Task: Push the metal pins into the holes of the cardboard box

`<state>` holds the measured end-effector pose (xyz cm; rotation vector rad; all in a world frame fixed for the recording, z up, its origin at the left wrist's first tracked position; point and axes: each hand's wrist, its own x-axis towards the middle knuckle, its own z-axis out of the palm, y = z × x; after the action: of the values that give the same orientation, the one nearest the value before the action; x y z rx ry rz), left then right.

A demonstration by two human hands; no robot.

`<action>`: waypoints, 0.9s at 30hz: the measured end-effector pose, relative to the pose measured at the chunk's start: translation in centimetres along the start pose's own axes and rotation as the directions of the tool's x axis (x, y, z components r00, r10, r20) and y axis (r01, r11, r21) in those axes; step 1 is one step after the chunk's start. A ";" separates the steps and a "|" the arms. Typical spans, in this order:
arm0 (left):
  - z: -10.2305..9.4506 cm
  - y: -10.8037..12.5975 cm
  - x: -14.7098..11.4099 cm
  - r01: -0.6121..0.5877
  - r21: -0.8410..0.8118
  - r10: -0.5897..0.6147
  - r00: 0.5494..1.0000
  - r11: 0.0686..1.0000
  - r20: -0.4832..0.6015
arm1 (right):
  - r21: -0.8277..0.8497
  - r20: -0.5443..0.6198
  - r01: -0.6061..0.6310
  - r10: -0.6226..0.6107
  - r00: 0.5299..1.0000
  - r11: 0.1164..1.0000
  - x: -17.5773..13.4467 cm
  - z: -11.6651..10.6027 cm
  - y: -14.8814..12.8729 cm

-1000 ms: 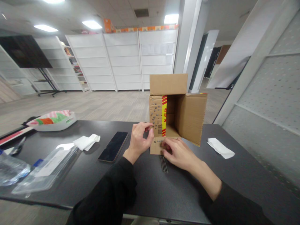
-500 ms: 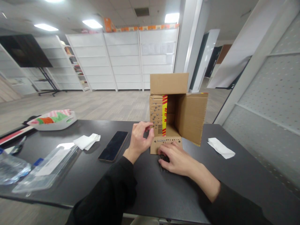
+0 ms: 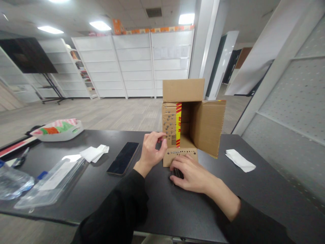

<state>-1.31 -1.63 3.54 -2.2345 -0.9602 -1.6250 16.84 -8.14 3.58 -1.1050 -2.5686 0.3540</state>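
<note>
Brown cardboard box, head view, the only one: stands on the black table, opening toward the person, right flap swung out. Left front panel carries scattered nail heads plus yellow-and-red tape down its inner edge. Lower flap has a short row of nail heads at left, then bare holes running right. Loose nails lie on the table just in front of the lower flap, partly hidden by fingers; count unclear.

Right hand: over the loose nails, thumb and forefinger apart, nails visible in the gap; can't tell whether the hidden fingers touch any. Left hand: thumb and forefinger curled, tips apart, nothing seen between; at the panel's outer edge, contact with cardboard unclear.

Step, my read: getting hold of one loose nail. Next move probably calls for thumb and forefinger meeting on a single shaft, neighbours not scattered, box not nudged.

Also: phone left of the left hand, folded tissue far right.
</note>
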 end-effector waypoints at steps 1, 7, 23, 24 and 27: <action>0.0 0.0 0.0 -0.002 -0.003 0.002 1.000 1.000 -0.001 | 0.001 0.001 0.004 -0.004 1.000 1.000 0.0 -0.1 0.0; -0.1 0.2 0.1 -0.014 0.001 0.014 1.000 1.000 -0.012 | 0.005 0.038 0.012 -0.012 0.999 1.000 -0.2 -0.3 -0.1; 0.0 0.2 0.0 0.025 0.002 -0.025 1.000 1.000 0.011 | -0.023 0.037 0.016 -0.016 0.999 1.000 -0.2 -0.4 -0.5; -0.1 0.2 0.0 0.025 0.001 -0.025 1.000 1.000 0.010 | -0.021 0.031 0.018 -0.018 0.999 1.000 -0.2 -0.4 -0.5; -0.1 0.2 0.0 0.020 0.003 -0.020 1.000 1.000 0.007 | -0.023 0.015 0.028 -0.028 0.999 0.999 0.0 -0.6 -0.6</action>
<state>-1.24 -1.81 3.61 -2.2370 -0.9889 -1.6246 16.71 -8.48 4.29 -1.0769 -2.6045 0.3272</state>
